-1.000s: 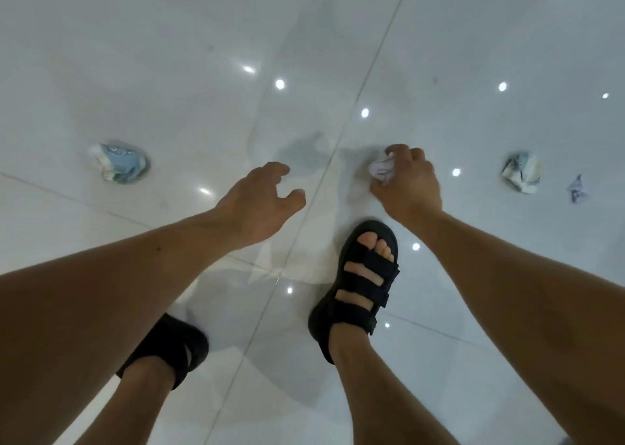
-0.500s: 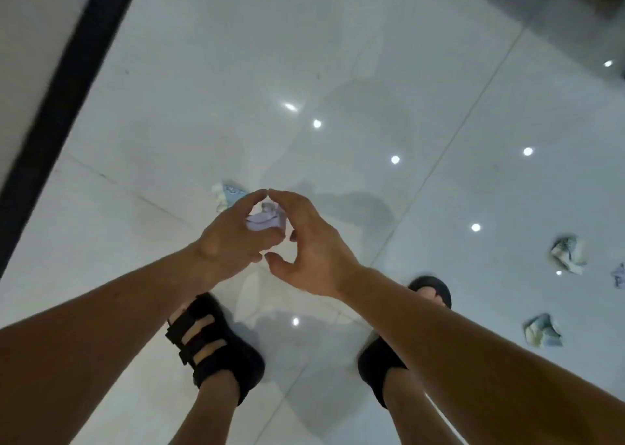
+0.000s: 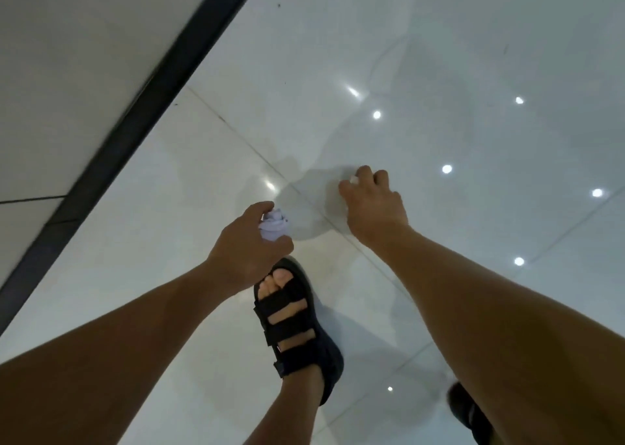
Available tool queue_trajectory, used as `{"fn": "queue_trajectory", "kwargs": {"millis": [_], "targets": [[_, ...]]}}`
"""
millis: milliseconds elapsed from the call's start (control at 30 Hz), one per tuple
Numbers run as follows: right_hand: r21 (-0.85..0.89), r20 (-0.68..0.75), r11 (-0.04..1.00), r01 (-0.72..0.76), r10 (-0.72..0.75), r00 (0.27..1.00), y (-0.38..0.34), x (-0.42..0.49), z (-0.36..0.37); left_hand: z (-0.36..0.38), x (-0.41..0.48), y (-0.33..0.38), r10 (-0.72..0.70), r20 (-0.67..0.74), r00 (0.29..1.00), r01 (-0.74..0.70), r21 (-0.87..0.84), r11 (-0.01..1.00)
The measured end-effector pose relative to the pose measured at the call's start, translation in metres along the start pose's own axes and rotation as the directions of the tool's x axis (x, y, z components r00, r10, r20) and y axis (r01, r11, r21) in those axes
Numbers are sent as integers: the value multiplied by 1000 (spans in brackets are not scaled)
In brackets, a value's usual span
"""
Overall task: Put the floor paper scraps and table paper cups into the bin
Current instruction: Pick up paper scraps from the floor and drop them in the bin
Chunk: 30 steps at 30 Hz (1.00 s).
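Fingers (image 3: pixel 267 208) of our left hand (image 3: pixel 247 248): curled round a crumpled white paper scrap (image 3: pixel 274 227), thumb below it, the wad pinched between thumb and fingertips and showing past them on the right side. Scrap held clear of the floor, above and just beyond the toes of our left foot.

Right hand (image 3: pixel 372 204): reached down and forward, fingers bent and closed together, knuckles toward us. One small white piece of paper (image 3: pixel 354 179) shows between its fingertips; we cannot tell how much of it lies under the hand, nor whether it is off the floor.

Hands: near each other but apart, left lower in the view, right higher.

Floor (image 3: pixel 473 72): glossy white tiles with thin grey joints; bright round reflections of ceiling lights scattered across it; soft shadow under both hands.

Black sandal (image 3: pixel 297 326): three straps, on our left foot, planted below the left hand. Second dark sandal (image 3: pixel 468 414): only its edge seen at lower right, behind the right forearm.

Dark strip (image 3: pixel 142 106): runs diagonally across the upper left, dividing the tiles from a paler grey surface (image 3: pixel 67 55). That part is blurred.
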State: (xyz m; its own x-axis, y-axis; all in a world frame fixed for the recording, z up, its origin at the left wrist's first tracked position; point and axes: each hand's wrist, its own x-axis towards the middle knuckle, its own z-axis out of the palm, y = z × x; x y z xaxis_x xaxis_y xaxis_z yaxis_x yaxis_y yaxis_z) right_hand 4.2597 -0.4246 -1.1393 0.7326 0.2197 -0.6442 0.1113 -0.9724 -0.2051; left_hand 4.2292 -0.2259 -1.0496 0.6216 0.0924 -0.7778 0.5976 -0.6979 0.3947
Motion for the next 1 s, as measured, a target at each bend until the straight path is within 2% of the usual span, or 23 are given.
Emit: {"fn": "queue_trajectory", "kwargs": {"millis": [67,167,300,500,633,800,1000], "targets": [[76,62,996,-43,38,997,6,-19,0,-3,-10,0,25,37,999,-25,-8,1000],[173,50,985,-22,13,999,7,-51,-32,-13,-35,22,107,44,993,-105,-43,994],[149,-2,985,89,-89,996,-10,-91,-119,-48,-71,80,226,67,972,-223,-53,973],[95,-40,976,198,-195,980,-42,-180,-262,-128,-160,167,302,-11,953,-302,11,953],[42,-51,969,245,-243,969,-54,-258,-332,-170,-250,202,238,-25,971,-237,36,971],[-5,-5,955,296,-296,955,-61,-347,-400,-187,-376,214,189,-76,979,-188,20,982],[-194,17,886,420,-425,905,-84,-447,-477,-181,-520,222,34,-260,965,-105,-267,958]]}}
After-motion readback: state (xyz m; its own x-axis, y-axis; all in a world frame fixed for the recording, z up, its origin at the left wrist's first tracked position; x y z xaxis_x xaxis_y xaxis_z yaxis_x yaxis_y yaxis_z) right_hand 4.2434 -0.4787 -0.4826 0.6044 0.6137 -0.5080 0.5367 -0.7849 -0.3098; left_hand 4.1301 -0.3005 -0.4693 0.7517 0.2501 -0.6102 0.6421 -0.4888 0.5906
